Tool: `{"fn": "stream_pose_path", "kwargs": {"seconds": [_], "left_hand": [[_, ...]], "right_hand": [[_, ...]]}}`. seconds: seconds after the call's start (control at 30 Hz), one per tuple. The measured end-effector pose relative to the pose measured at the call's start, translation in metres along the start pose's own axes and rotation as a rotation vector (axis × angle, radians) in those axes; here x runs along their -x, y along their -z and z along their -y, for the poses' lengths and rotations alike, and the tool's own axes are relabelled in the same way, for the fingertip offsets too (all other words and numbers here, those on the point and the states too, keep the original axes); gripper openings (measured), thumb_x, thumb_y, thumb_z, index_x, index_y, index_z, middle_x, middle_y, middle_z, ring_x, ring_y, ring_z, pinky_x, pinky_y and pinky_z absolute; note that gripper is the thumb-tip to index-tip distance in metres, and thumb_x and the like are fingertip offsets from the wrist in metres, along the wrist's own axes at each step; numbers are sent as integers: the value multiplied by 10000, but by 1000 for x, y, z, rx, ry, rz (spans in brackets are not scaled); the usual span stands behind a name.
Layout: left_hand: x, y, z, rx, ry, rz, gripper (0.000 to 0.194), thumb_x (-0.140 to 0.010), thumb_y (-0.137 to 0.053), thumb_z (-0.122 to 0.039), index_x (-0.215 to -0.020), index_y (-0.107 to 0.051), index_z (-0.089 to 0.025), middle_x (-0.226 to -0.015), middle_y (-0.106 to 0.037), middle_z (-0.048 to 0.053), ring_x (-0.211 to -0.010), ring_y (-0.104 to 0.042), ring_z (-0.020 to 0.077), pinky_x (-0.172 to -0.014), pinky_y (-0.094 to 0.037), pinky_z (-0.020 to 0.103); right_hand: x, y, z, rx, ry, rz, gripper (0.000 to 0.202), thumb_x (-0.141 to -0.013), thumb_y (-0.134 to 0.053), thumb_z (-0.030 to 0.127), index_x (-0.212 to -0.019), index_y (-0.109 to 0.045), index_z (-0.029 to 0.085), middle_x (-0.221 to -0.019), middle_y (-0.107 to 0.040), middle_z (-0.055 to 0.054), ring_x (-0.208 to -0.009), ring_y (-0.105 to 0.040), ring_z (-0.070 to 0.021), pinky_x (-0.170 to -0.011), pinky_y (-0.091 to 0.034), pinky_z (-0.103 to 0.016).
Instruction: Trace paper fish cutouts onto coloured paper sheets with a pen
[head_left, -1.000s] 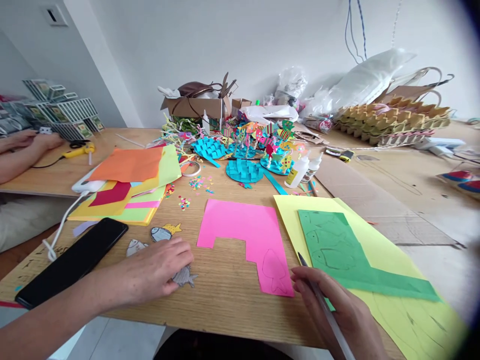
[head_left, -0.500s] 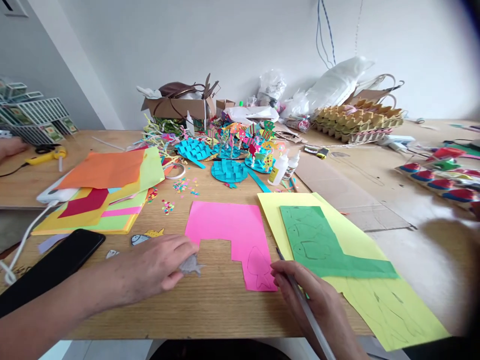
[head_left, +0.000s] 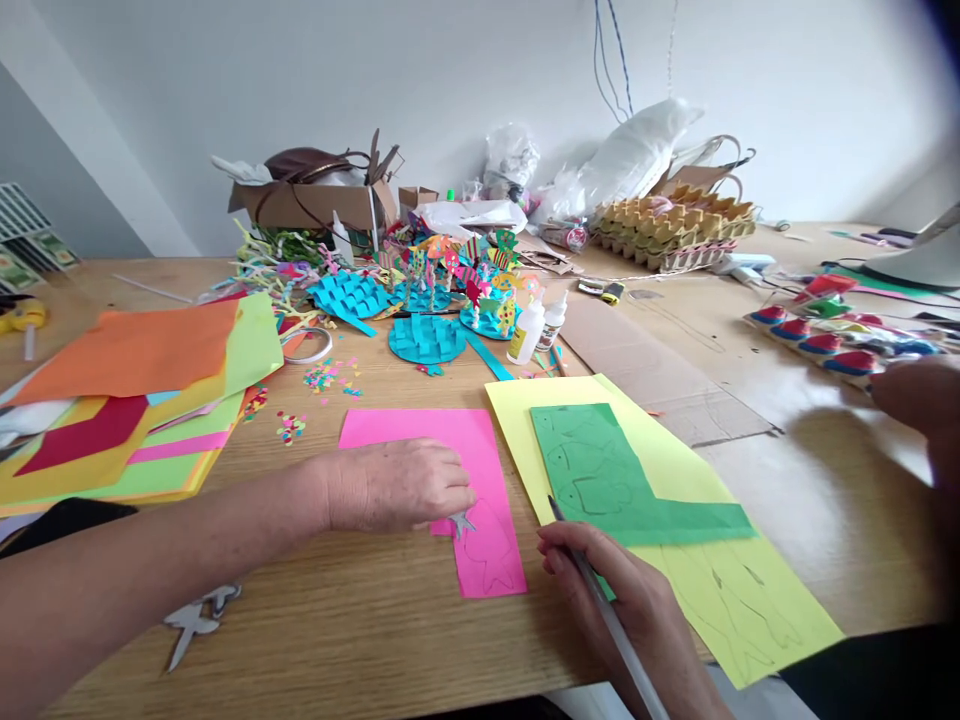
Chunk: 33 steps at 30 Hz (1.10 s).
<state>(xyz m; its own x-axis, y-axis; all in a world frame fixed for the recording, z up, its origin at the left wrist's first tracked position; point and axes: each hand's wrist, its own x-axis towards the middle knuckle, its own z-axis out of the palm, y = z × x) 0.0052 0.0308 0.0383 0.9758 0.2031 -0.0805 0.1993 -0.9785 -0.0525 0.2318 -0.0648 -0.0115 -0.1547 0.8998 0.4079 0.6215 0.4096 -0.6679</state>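
My left hand (head_left: 420,485) is closed on a small grey paper fish cutout (head_left: 461,523), holding it over the pink paper (head_left: 484,575). Most of the cutout is hidden under my fingers; only its tail end shows, beside a fish outline drawn on the pink sheet. In my right hand (head_left: 622,590) is a pen (head_left: 611,610), its tip raised near the left edge of a yellow sheet (head_left: 510,425). On that sheet lies a green paper (head_left: 585,440) with fish drawn on it. More grey cutouts (head_left: 193,625) rest on the table under my left forearm.
Stacked coloured papers (head_left: 135,350) and a partly covered black phone (head_left: 71,520) lie left. Woven blue paper pieces (head_left: 427,340), glue bottles (head_left: 526,332) and confetti (head_left: 291,428) are ahead. Egg trays (head_left: 675,230) stand behind; a blurred hand of another person (head_left: 919,405) is right.
My left hand has moved right with the grey fish cutout, from beside the pink paper to over it. The view has turned slightly right. My right hand still holds the pen.
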Motion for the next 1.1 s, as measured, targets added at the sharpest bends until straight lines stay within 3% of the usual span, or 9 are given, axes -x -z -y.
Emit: {"fn": "stream_pose_path", "kwargs": {"seconds": [0.23,0.53,0.73,1.1], "left_hand": [[-2,-7,3,-25,-40,-4,123,-903,-505,-75,-852,-570,-166,-841,-630,44,-774,-560,186,-721,-418,316],[14,-12,22,125,97,-123,219,-889,-445,-36,-1031,-571,-148,-1046,-621,109,-962,-561,224,-814,-460,330],[15,-16,27,298,181,-46,285,-800,-585,-27,-1054,-557,-154,-1037,-617,78,-987,-551,216,-835,-442,305],[-6,-10,13,296,200,29,189,-738,-689,-96,-763,-518,-175,-791,-547,15,-745,-511,174,-613,-386,261]], "right_hand": [[-4,-4,-5,-15,27,15,184,-883,-451,124,-883,-611,214,-755,-675,-3,-644,-644,-123,-615,-491,-178],[-5,-6,-6,-39,47,45,193,-886,-445,112,-923,-607,210,-785,-676,-15,-652,-645,-117,-606,-484,-168],[-4,-8,-5,-40,27,54,181,-897,-442,134,-908,-607,206,-771,-669,-20,-649,-643,-122,-609,-482,-175],[-2,-11,-3,-37,1,77,209,-899,-420,144,-881,-619,206,-761,-679,-25,-641,-647,-128,-597,-488,-181]]}}
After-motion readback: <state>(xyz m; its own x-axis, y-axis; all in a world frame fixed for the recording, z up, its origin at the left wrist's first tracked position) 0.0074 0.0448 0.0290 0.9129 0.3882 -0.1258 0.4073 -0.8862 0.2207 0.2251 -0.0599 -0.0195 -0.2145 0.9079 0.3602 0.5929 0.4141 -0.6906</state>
